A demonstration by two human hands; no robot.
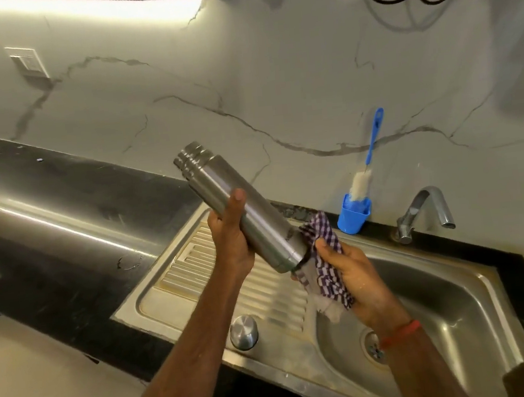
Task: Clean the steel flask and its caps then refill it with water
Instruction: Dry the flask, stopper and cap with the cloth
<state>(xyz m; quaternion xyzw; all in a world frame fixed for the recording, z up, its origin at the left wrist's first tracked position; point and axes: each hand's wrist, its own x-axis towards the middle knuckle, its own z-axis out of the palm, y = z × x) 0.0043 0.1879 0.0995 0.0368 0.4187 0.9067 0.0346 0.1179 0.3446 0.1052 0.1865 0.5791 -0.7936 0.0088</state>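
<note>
1. Steel flask [256,221], mid-frame, tilted, mouth up-left: our left hand [230,243] wraps its body.
2. Right hand [356,275] clutches checked cloth [327,265] at its base.
3. We'd rotate flask w/ cloth pressed, grip firm; steel may slip.

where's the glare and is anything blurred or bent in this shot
Head view: the light strip blows out the top left and streaks glare along the black counter; the flask looks ghosted along its neck, probably motion blur; the wide-angle lens bows the counter line and the sink rim.
</note>
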